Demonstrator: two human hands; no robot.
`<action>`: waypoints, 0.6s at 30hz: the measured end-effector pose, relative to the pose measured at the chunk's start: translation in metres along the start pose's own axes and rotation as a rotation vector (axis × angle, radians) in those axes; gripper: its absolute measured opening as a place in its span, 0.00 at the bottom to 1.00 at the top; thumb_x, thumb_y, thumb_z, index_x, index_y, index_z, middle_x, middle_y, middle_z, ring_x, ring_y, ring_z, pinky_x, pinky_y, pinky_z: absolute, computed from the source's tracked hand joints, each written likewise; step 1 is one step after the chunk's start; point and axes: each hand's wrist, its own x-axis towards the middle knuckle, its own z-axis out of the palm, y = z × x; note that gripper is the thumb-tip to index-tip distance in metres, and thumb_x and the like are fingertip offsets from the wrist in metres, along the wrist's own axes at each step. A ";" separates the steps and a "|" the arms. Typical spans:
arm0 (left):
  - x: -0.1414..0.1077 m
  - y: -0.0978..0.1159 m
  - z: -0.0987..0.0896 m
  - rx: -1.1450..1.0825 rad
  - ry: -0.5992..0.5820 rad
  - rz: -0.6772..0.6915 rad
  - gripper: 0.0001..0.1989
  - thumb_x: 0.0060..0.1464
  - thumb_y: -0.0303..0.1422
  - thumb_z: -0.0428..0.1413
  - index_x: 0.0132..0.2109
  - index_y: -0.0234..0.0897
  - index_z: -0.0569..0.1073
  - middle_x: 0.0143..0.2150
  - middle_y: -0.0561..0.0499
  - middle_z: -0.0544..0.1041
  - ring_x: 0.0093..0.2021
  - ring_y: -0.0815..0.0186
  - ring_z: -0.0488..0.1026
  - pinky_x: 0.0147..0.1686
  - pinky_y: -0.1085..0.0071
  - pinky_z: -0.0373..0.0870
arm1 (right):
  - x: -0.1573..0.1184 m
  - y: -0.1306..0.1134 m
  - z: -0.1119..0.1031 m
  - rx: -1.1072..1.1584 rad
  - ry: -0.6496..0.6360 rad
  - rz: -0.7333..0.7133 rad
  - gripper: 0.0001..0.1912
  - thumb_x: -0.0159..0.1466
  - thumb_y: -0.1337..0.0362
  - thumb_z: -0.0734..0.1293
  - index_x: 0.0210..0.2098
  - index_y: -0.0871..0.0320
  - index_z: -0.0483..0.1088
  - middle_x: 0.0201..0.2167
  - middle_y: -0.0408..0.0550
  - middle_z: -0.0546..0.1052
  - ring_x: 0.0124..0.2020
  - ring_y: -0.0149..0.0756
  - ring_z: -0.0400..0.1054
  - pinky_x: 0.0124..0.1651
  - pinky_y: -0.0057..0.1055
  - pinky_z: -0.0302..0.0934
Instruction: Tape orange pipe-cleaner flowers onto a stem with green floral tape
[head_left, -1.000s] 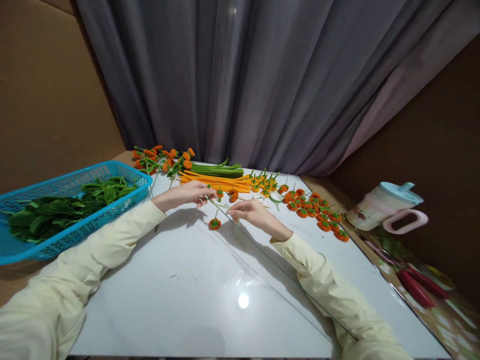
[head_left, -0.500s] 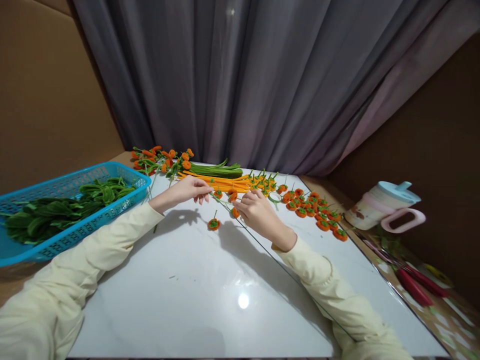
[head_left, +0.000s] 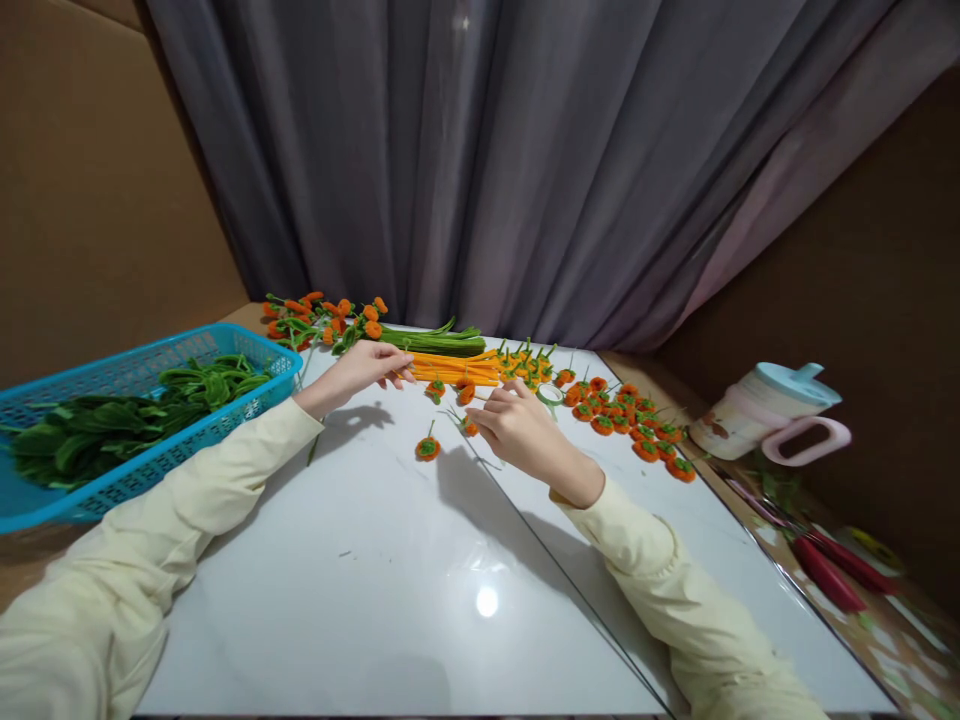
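Note:
My left hand (head_left: 377,364) is closed in a pinch just above the left end of the orange-yellow fuzzy strips (head_left: 454,368). What its fingertips hold, if anything, is too small to make out. My right hand (head_left: 516,424) is closed, fingers curled and palm down, its grip hidden from view. Close by its fingertips, a long thin green wire (head_left: 559,562) slants down to the table's front edge. Small orange fuzzy flowers with green bases lie around the hands: one flower (head_left: 428,448) stands apart in front, another flower (head_left: 436,391) lies between them. A green tape roll (head_left: 550,395) sits behind my right hand.
A blue basket (head_left: 161,430) with green fuzzy leaves stands at left. Finished-looking orange flowers (head_left: 330,318) and green stems (head_left: 435,343) lie at the back. Many orange flower heads (head_left: 619,410) spread right, beside a lidded cup (head_left: 765,410) and red-handled pliers (head_left: 829,575).
My left hand has moved slightly left and up, away from the wire's upper end. The wire has shifted lower and closer to the table. My right hand has barely moved.

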 end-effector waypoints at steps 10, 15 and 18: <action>0.000 -0.041 0.038 -0.116 -0.189 -0.092 0.10 0.48 0.33 0.60 0.37 0.31 0.75 0.32 0.45 0.78 0.29 0.66 0.75 0.28 0.75 0.69 | -0.004 0.001 -0.015 0.025 -0.019 -0.014 0.12 0.63 0.73 0.59 0.30 0.60 0.73 0.22 0.47 0.73 0.29 0.35 0.61 0.38 0.33 0.43; 0.002 -0.041 0.024 -0.053 -0.327 -0.114 0.13 0.42 0.26 0.59 0.40 0.35 0.75 0.36 0.47 0.78 0.32 0.66 0.75 0.31 0.74 0.69 | -0.004 0.007 -0.016 -0.008 -0.037 -0.001 0.13 0.63 0.73 0.59 0.27 0.60 0.72 0.21 0.47 0.72 0.28 0.34 0.61 0.37 0.33 0.44; -0.001 -0.028 0.013 0.063 -0.466 -0.116 0.15 0.35 0.22 0.60 0.35 0.37 0.77 0.34 0.49 0.78 0.32 0.65 0.73 0.28 0.77 0.66 | -0.006 0.011 -0.019 -0.006 -0.038 0.009 0.13 0.63 0.72 0.59 0.27 0.60 0.72 0.20 0.46 0.72 0.27 0.34 0.60 0.37 0.32 0.44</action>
